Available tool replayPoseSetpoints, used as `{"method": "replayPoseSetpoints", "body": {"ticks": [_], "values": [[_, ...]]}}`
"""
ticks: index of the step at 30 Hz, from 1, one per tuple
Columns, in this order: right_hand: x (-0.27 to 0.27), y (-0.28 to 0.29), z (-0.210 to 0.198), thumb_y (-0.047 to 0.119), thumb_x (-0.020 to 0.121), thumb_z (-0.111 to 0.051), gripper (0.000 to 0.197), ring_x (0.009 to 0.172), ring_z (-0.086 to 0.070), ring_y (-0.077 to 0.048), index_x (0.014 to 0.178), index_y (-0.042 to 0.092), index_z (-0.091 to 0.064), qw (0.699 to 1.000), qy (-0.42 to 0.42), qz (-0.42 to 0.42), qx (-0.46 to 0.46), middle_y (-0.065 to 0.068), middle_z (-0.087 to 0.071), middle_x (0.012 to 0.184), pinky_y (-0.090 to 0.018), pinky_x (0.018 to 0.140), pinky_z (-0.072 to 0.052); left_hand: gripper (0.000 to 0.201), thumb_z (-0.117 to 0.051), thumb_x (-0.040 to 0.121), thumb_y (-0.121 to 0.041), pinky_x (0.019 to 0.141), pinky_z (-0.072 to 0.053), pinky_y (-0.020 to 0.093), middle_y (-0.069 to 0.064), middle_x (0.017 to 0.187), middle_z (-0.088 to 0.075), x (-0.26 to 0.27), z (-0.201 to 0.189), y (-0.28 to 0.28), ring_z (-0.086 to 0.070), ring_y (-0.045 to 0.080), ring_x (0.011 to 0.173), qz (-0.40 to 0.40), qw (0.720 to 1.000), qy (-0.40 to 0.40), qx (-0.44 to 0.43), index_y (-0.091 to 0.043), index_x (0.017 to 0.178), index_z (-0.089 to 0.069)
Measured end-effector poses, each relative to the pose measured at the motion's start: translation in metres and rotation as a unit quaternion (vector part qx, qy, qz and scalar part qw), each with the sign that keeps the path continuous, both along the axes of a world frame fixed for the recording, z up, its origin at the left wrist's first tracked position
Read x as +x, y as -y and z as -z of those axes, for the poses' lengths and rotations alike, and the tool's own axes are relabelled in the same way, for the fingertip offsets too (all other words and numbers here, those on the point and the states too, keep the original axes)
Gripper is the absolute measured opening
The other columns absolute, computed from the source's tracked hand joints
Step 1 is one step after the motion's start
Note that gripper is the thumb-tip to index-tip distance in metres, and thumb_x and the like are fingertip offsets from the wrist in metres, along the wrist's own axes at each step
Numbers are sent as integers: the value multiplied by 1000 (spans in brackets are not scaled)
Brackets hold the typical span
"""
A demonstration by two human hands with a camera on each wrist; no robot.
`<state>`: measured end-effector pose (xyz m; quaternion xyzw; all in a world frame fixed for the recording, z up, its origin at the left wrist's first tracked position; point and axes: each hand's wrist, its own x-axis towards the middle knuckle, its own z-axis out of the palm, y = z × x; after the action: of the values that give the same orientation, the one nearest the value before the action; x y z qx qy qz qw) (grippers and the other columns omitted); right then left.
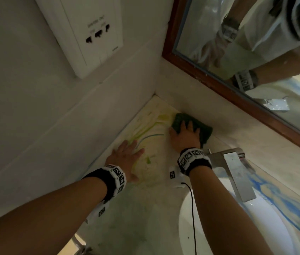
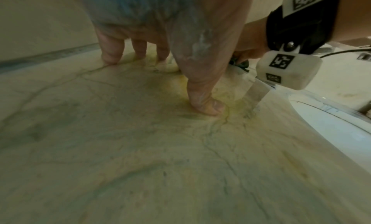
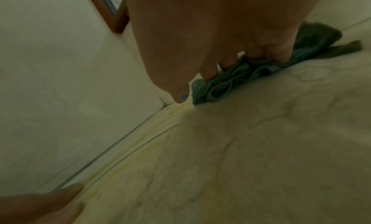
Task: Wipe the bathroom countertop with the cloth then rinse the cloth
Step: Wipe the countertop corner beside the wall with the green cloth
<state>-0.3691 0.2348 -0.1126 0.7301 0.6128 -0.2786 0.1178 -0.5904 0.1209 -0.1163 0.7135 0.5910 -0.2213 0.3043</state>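
A dark green cloth [image 1: 198,126] lies bunched on the pale marble countertop [image 1: 130,208], close to the back wall near the corner. My right hand [image 1: 185,135] presses down on the cloth [image 3: 230,82] with spread, straight fingers [image 3: 208,75]. My left hand [image 1: 127,159] rests flat on the countertop [image 2: 140,156] nearer the left wall, fingers [image 2: 202,100] straight and tips touching the stone. Yellow-green and blue streaks [image 1: 145,133] smear the surface between the hands and into the corner.
A white sink basin [image 1: 219,218] sits to the right, with a chrome tap [image 1: 235,172] above it. A wood-framed mirror [image 1: 246,52] hangs on the back wall. A white socket panel [image 1: 90,34] is on the left wall. A black cable [image 1: 193,218] runs from my right wrist.
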Motion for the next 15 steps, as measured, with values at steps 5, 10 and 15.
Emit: {"method": "replayPoseSetpoints", "body": {"ticks": [5,10,15], "values": [[-28,-16,-1,66,95,-23,75,147,3,-39,156,25,-5,995,-7,-96,22,-1,4,163,-49,120,-7,110,-68,79,-60,120,-5,54,-11,156,33,3,-3,-1,25,22,146,-2,1000,-2,-12,-46,149,15],[-28,-33,7,63,96,-22,68,148,3,-36,155,31,-9,987,-51,-150,13,5,4,163,-48,120,-8,109,-67,78,-62,119,-9,54,-12,156,31,4,-3,-1,25,21,146,-5,1000,-5,-8,-48,149,14],[10,-11,11,56,99,-25,62,147,-6,-36,154,28,-17,993,-43,-96,43,2,-3,163,-49,119,-14,107,-68,78,-61,120,-12,50,-13,157,29,5,-5,1,22,20,147,-14,1000,-5,-2,-49,149,12]]}}
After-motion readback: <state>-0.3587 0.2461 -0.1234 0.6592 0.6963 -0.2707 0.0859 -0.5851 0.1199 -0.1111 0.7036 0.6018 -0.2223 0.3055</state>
